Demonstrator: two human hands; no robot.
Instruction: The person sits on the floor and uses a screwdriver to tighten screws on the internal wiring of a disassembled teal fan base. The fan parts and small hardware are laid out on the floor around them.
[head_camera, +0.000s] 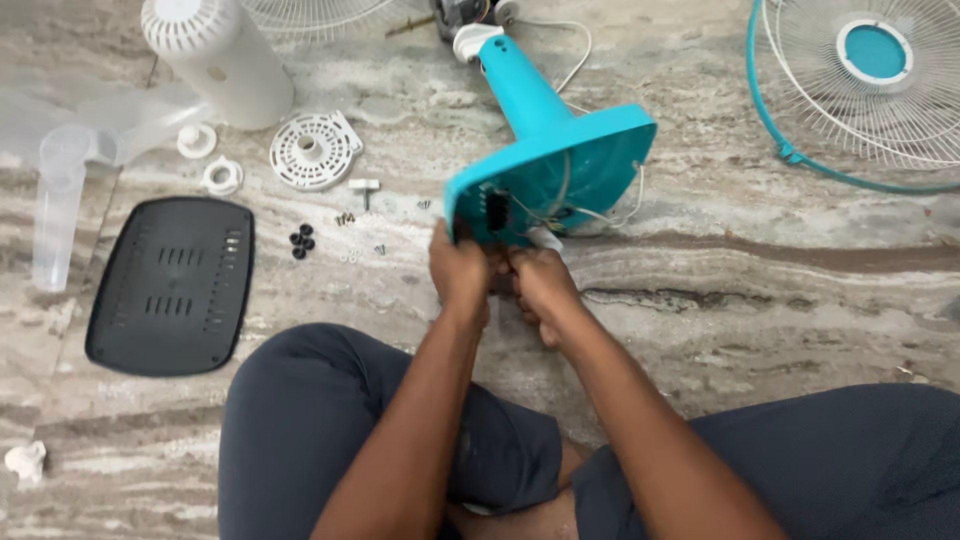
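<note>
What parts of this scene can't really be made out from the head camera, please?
- Fingers of the left hand and right hand: curled under the teal fan base, so their grip is hidden.
- Wiring inside the base: too small to trace.
- Screws on the floor: too tiny to count.
- Fan guard: cut off by the top and right edges.
- Clear plastic blade: see-through, runs off the left edge.

Bare floor (760, 320) right of hands; black cover (170, 285), loose screws (345, 218) crowding left.
</note>
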